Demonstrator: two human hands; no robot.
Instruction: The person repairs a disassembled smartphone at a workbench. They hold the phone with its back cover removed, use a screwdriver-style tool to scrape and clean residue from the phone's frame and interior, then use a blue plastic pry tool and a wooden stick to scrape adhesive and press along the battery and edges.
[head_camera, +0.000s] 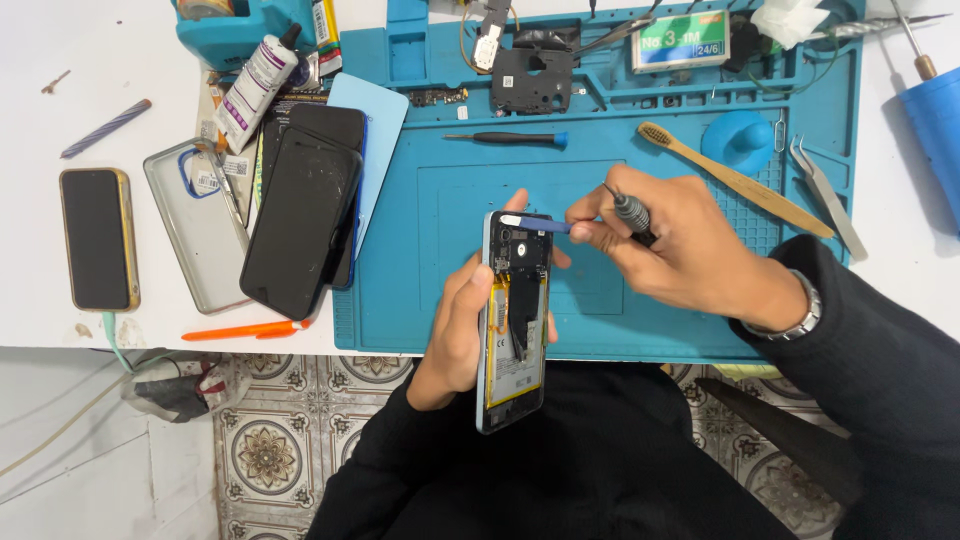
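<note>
Perhaps four phones (516, 320), two screwdrivers (508, 137), one toothbrush (735, 180).

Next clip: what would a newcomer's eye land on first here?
Centre frame, the left hand grips an opened phone with its yellow battery bare, over the near edge of the blue work mat. The right hand holds a slim blue tool to the phone's top end. To the left lies a stack of dark phones.
</note>
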